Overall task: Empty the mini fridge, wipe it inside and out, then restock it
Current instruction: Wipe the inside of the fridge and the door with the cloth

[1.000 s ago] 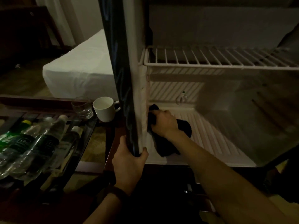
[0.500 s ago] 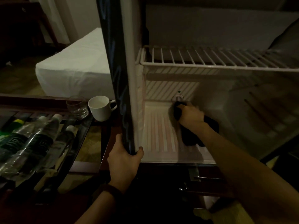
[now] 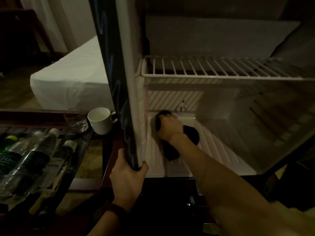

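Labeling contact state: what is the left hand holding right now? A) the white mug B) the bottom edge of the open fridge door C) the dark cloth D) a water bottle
B: the left hand grips the bottom edge of the fridge door; the right hand has the dark cloth.

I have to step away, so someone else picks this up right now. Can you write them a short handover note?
Left hand grips the bottom edge of the open fridge door, holding it open.
Right hand presses a dark cloth on the fridge floor, at the back left corner below the dial.
Done: the fridge looks empty; the wire shelf is bare. The bottles lie on a tray at left, next to a glass and a white mug.
Left: finish wiping inside, wipe the outside, restock.
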The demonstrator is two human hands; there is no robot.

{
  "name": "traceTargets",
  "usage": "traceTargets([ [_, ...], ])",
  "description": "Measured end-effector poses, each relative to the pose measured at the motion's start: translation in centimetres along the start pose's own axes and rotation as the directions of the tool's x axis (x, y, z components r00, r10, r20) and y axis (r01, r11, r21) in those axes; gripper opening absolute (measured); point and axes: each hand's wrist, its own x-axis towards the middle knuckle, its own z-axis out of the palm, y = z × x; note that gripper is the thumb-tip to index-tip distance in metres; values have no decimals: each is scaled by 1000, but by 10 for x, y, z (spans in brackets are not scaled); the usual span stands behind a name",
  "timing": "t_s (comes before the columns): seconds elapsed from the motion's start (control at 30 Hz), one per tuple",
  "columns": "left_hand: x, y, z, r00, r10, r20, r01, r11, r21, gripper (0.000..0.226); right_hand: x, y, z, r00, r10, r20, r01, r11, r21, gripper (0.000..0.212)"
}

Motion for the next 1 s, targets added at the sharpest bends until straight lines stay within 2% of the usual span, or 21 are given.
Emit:
traceTargets([
  [0.07,0,2,-1,1000,13,10,-13,1000,-12,49,5,-19,3,996,-80,51,75,993,93,48],
  [0.13,3,0,-2,1000,13,19,-13,1000,-24,48,7,-24,-4,988,-84,131,64,986,151,57],
  [0.2,3,1,-2,999,-26,33,27,999,-39,45,-4,-17,-10,975,-100,201,73,988,134,60],
  [0.3,2,1,-2,998,-48,39,49,998,-41,42,-49,-6,-9,963,-216,162,200,974,106,55],
  [0.4,3,1,-3,997,-47,61,49,998,-44,51,-99,11,-4,891,-438,117,421,895,146,58],
  [0.47,3,-3,-3,998,-6,67,9,999,-41,61,-110,37,-8,872,-473,128,454,878,149,58],
  [0.53,4,-6,-3,998,16,67,-14,1000,-27,64,-99,73,-14,929,-362,78,348,926,148,56],
  [0.6,5,-8,-3,998,6,65,-5,1000,-15,63,-80,118,-24,995,-104,-15,105,990,90,55],
  [0.63,5,-8,-3,998,8,59,-8,1000,-2,62,-69,139,-29,998,29,-48,-26,998,62,53],
  [0.73,6,-8,-3,999,-11,51,10,1000,21,58,-37,162,-35,936,330,-125,-329,944,30,48],
  [0.8,7,-7,-3,998,-31,52,31,1000,5,56,-23,150,-39,864,495,-93,-487,868,92,61],
  [0.83,7,-6,-2,998,-44,50,45,999,-5,56,-19,144,-40,837,541,-78,-531,839,117,67],
  [0.9,6,-3,0,997,-74,34,75,997,-12,55,-18,129,-44,831,550,-78,-537,831,141,66],
  [1.0,5,-3,3,994,-110,21,110,994,3,54,-21,91,-37,924,378,-52,-372,922,107,53],
])
